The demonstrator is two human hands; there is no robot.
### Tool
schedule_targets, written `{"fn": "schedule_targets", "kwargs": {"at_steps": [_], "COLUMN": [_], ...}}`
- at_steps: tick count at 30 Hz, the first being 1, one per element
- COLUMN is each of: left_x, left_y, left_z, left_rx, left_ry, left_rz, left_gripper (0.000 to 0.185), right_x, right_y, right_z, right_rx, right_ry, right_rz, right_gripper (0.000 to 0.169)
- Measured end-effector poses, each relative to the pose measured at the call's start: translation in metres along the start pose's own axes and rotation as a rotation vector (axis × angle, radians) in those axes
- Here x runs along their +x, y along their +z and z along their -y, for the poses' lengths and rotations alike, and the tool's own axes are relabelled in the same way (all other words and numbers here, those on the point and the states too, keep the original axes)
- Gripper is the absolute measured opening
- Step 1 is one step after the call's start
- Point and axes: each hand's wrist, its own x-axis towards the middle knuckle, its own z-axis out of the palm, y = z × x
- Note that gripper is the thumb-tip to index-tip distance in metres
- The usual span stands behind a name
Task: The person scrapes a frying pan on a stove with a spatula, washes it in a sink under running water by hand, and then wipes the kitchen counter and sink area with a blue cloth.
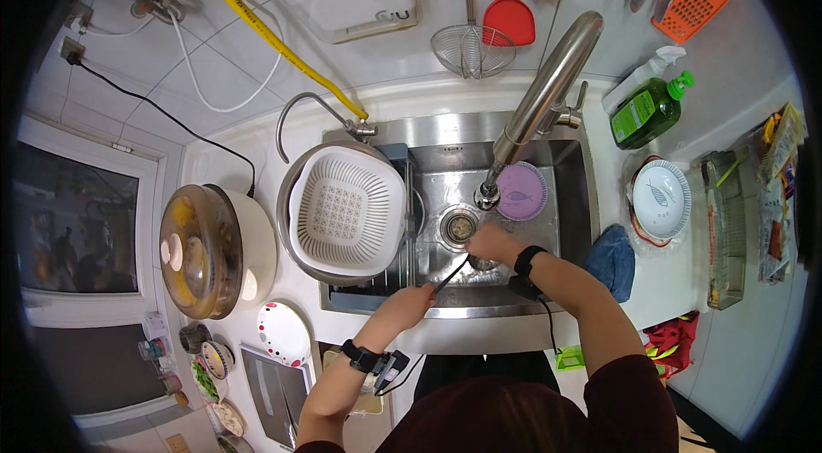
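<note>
Over the front left of the sink basin, my left hand point(408, 306) is closed on the end of a thin dark utensil point(451, 276), perhaps chopsticks or a handle. My right hand point(491, 243) is at the utensil's other end, near the drain strainer point(459, 227) and below the faucet spout point(487, 196). A rounded object under my right hand is mostly hidden, so its kind cannot be told. Behind that hand, a purple plate with a fish design point(521, 191) lies in the stainless steel sink point(575, 196).
A white plastic colander point(347, 212) sits in a metal bowl left of the basin. Right of the sink are a blue cloth point(612, 263), stacked plates point(661, 199) and a green soap bottle point(645, 114). A lidded electric steamer point(202, 252) and a dotted plate point(284, 334) stand at the left.
</note>
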Motion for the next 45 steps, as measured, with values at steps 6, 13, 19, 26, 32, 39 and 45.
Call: {"fn": "schedule_targets", "kwargs": {"at_steps": [6,13,19,26,32,39,45], "left_x": [-0.002,-0.004,0.003,0.019,0.04,0.072,0.09], "left_y": [-0.01,-0.012,-0.005,-0.006,0.005,0.002,-0.011], "left_z": [-0.004,0.028,0.024,0.003,-0.004,-0.014,-0.036], "left_rx": [0.06,-0.277,-0.696,-1.146,-1.177,-1.239,-1.157], "left_ry": [-0.06,0.04,-0.135,-0.282,-0.251,-0.277,-0.216], "left_rz": [0.043,-0.076,0.103,0.244,0.225,0.275,0.282], "left_gripper": [0.024,0.022,0.018,0.013,0.012,0.012,0.012], "right_x": [0.001,-0.012,-0.013,0.008,0.006,-0.016,-0.04], "right_y": [0.004,-0.002,0.028,0.048,0.048,-0.011,-0.033], "right_z": [-0.007,-0.036,-0.008,0.029,0.041,0.072,0.068], "right_rx": [0.165,0.911,1.596,2.631,2.58,2.469,2.548], "right_ry": [-0.072,0.462,1.123,1.108,0.774,0.441,0.326], "right_rz": [0.015,-0.192,-0.25,-0.499,-0.533,-0.383,-0.32], "right_gripper": [0.012,0.029,0.042,0.035,0.034,0.028,0.032]}}
